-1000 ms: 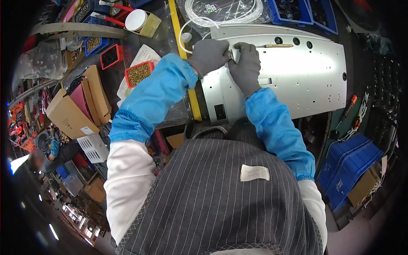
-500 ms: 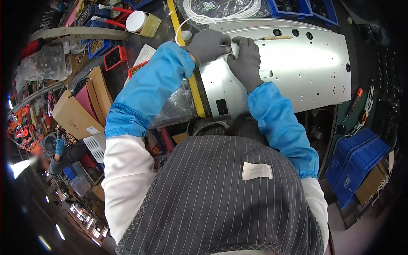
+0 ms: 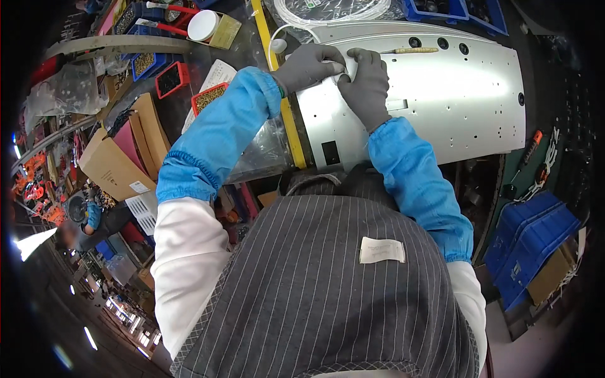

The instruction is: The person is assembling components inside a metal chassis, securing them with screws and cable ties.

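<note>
A silver metal panel (image 3: 454, 107) with several holes lies on the bench. Over its left end both my grey-gloved hands meet. My left hand (image 3: 309, 68) has its fingers bent and pressed together at a small pale spot. Close against it, my right hand (image 3: 367, 88) rests with fingers curled and thumb toward the left fingertips. What they pinch is too small and covered to name. A thin wooden-handled tool (image 3: 416, 50) lies on the panel beyond my right hand. Just left of my left hand, a white cable (image 3: 272, 53) curves beside a small whitish round piece (image 3: 278, 45).
A yellow strip (image 3: 291, 132) runs along the panel's left side. Further left are red trays of small parts (image 3: 208, 97), a white round tub (image 3: 203, 26) and cardboard (image 3: 116, 167). Blue bins (image 3: 435, 9) stand behind; a screwdriver (image 3: 529, 148) and blue crates (image 3: 529, 236) are right.
The view has shifted slightly, and more of the red tray by my left sleeve shows. My hands stay together at the panel's left end, the left fingers slightly more bent.
</note>
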The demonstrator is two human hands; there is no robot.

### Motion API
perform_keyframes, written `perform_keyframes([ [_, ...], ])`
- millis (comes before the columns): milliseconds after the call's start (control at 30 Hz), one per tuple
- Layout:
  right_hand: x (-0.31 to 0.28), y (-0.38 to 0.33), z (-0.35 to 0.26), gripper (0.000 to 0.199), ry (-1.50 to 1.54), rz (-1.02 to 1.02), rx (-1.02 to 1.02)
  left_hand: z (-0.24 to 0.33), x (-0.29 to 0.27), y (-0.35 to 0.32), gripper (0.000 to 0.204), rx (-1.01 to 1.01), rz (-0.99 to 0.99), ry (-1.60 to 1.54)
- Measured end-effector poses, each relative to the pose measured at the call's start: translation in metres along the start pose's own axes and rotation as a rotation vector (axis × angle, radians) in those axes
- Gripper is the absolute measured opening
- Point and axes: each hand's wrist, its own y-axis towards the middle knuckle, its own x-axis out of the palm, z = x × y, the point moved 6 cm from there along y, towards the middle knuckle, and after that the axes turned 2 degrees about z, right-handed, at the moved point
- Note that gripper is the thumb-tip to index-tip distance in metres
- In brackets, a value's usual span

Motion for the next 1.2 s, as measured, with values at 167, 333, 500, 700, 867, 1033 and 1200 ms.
perform_keyframes([
  [167,0.001,0.0,0.001,0.046,-0.011,0.023,-0.013,0.008,0.003,-0.001,0.027,0.039,-0.038,-0.014],
  [333,0.0,0.0,-0.001,0.046,-0.016,0.014,-0.013,0.012,0.002,-0.006,0.026,0.137,-0.037,-0.049],
  [500,0.001,-0.001,0.001,0.047,-0.022,0.012,-0.003,0.012,0.003,-0.008,0.029,0.088,0.007,-0.006],
  [700,0.0,-0.001,-0.002,0.045,-0.031,0.042,-0.041,0.013,0.001,-0.008,0.032,0.081,0.192,0.485],
  [867,0.001,-0.002,-0.001,0.043,-0.049,0.076,-0.074,0.018,0.004,-0.008,0.037,0.113,0.253,0.439],
  [1033,0.003,-0.002,-0.004,0.04,-0.082,0.075,-0.104,0.016,0.002,-0.005,0.038,0.105,0.218,0.445],
  [1200,0.004,-0.004,-0.007,0.039,-0.097,0.049,-0.114,0.01,0.0,-0.005,0.038,0.077,0.186,0.347],
])
